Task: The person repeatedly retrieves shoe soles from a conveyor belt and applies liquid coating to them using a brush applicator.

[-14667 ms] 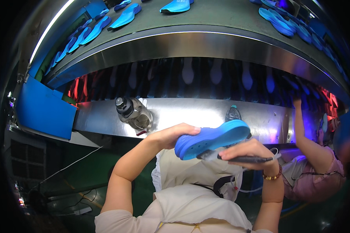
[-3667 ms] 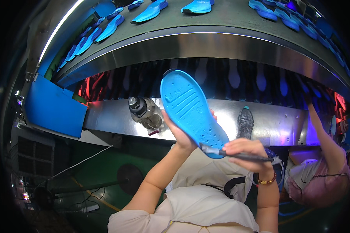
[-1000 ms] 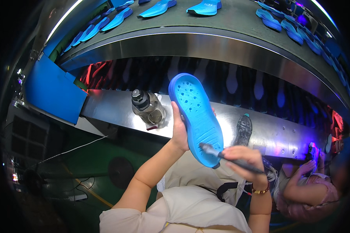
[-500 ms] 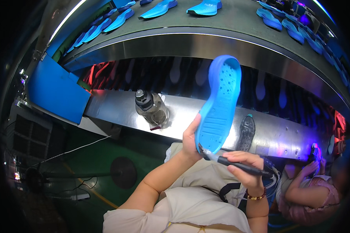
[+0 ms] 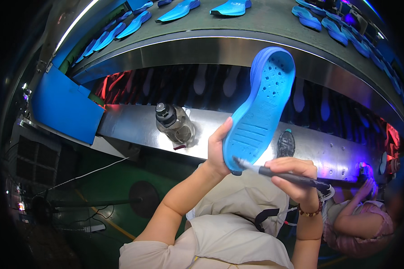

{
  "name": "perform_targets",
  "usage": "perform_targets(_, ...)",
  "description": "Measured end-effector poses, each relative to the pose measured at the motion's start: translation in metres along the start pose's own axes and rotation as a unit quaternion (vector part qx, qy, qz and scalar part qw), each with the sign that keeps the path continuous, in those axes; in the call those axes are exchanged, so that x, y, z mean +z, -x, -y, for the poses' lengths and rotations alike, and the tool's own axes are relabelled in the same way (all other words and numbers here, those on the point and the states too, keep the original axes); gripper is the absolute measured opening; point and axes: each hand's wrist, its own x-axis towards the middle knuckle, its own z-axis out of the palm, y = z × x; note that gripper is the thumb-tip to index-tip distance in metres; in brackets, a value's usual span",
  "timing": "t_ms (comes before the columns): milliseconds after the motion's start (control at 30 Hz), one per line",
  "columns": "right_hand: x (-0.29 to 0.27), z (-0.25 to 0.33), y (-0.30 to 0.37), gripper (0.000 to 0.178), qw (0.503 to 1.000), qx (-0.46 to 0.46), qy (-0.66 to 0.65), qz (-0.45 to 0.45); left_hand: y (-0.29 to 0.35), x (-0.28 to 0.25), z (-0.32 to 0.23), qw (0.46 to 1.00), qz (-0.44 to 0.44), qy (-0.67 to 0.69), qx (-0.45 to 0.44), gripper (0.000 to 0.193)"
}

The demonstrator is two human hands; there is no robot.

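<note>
A blue shoe sole (image 5: 261,117) stands tilted upward, its hollow inner face with ridges and small holes turned toward me. My left hand (image 5: 218,149) grips its near end from the left edge, thumb along the side. In my right hand (image 5: 297,175) is a brush (image 5: 296,178) with a thick black handle, held between thumb and fingers. Its bristle tip lies over the near end of the sole; whether it touches, I cannot tell. A pale tube runs from the back of the handle past my wrist.
Beyond my hands runs a metal bench (image 5: 316,145) with a dark bottle (image 5: 175,125) and a dark shoe sole (image 5: 286,143). Above it, a green conveyor belt (image 5: 274,18) carries several blue soles (image 5: 178,11). At the right sits another person (image 5: 361,219). A round black base (image 5: 143,198) stands on the floor.
The blue sole has moved up and to the right, tilting a little more rightward. My right hand has shifted right, and the brush tip has moved from the sole's near edge inward.
</note>
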Motion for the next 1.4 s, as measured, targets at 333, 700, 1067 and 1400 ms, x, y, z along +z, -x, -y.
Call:
perform_targets(333,-0.016,-0.001,0.002,0.017,0.992,0.007,0.053,0.114,-0.004,0.000,-0.017,0.947,-0.025,-0.155,-0.281,0.047)
perform_targets(700,-0.030,0.021,0.001,0.022,0.945,0.057,0.170,0.273,0.003,0.012,-0.030,0.844,-0.023,-0.376,-0.382,0.057)
perform_targets(1067,-0.061,0.002,0.011,0.021,0.980,0.083,0.093,0.154,0.017,0.007,-0.037,0.866,-0.057,-0.383,-0.318,0.055)
perform_targets(1400,-0.026,-0.009,0.013,0.023,0.982,0.167,-0.059,0.060,0.014,-0.025,-0.003,0.952,-0.046,-0.169,-0.253,0.058)
